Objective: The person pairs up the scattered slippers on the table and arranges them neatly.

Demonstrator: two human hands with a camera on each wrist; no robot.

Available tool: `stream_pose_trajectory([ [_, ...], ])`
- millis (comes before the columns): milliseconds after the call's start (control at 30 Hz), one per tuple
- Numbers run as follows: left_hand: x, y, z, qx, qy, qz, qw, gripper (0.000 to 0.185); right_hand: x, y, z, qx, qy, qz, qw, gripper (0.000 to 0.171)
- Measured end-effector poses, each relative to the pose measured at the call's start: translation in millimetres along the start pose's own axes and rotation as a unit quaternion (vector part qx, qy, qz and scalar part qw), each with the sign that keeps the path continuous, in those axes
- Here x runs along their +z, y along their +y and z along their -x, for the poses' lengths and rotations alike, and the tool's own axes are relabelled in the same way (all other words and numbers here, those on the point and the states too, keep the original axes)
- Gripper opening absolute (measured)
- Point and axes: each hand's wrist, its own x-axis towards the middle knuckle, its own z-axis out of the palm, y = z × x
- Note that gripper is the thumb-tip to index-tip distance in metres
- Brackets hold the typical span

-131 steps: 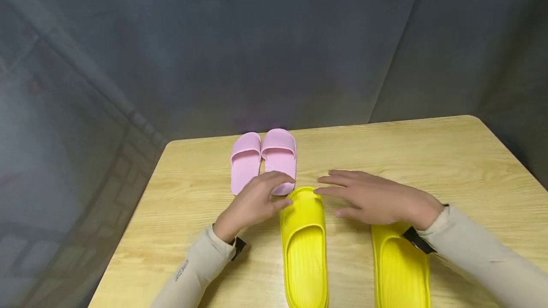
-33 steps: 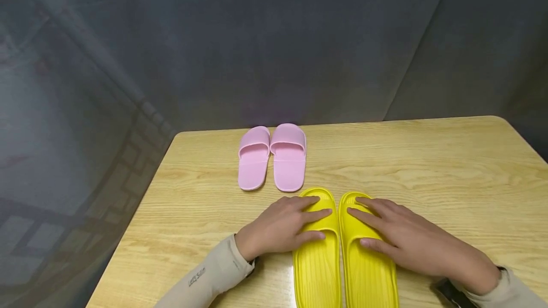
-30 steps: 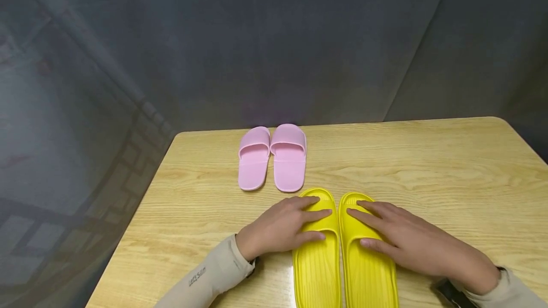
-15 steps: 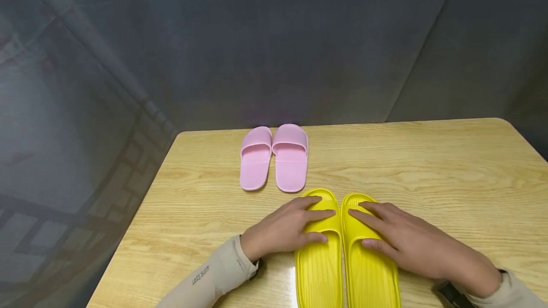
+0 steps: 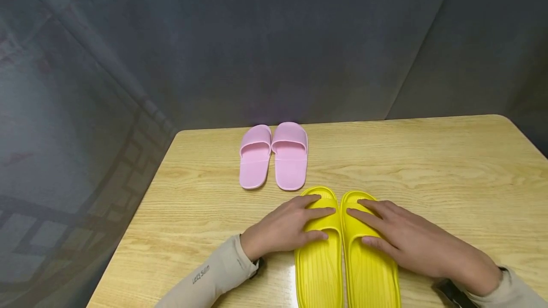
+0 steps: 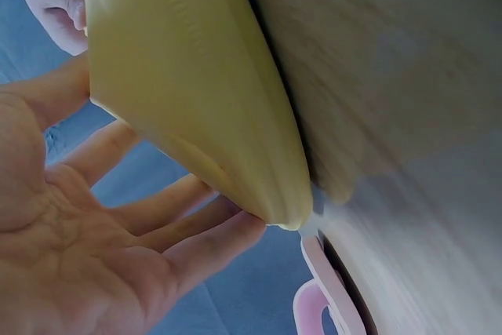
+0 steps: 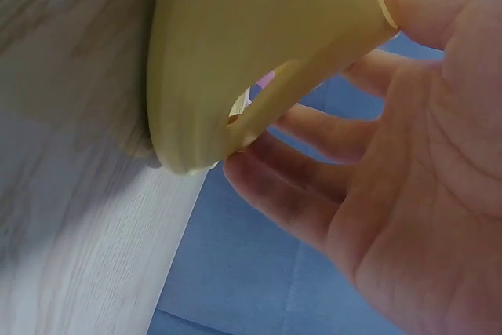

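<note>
A light wooden table (image 5: 428, 165) is seen before a dark grey fabric backdrop (image 5: 274, 37), which fills the space behind its far edge. A pair of yellow slippers is laid side by side at the near edge of the table, toes toward the far edge, the two touching along their inner sides. The left yellow slipper (image 5: 318, 260) is covered at its strap by the left hand (image 5: 288, 227), whose fingers are laid out nearly straight and slightly spread over the strap, with the thumb at the strap's near edge; in the left wrist view the palm (image 6: 70, 256) is seen flat and wide against the slipper's toe (image 6: 196, 92). The right yellow slipper (image 5: 370, 270) is covered in the same way by the right hand (image 5: 411, 241), fingers extended across the strap and nothing gripped; in the right wrist view the open palm (image 7: 408, 170) is held against the slipper's strap (image 7: 259, 45). Beige sleeves (image 5: 205, 277) are worn on both arms. A smaller pair of pink slippers (image 5: 274, 156) is set side by side near the far left corner, just beyond the yellow toes and apart from both hands.
</note>
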Motion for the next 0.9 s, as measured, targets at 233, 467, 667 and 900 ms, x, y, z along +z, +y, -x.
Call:
stream_pose_trajectory([
  [233,-0.2,1.0,1.1,-0.007,-0.001,0.018,0.9998,0.051,2,-2,-1,0.001,0.001,-0.004,1.000,0.052],
  [467,1.4,3.0,1.5,-0.007,0.018,0.024,0.9995,0.050,4,-5,-2,-0.002,0.014,0.002,1.000,0.049],
  [667,2.5,5.7,1.2,-0.009,0.035,0.023,0.9991,0.048,5,-5,-2,-0.003,0.012,-0.005,1.000,0.049],
  [900,4.2,6.2,-1.3,0.012,0.068,0.013,0.9975,0.043,10,-4,-2,-0.021,0.037,0.019,0.999,0.049],
])
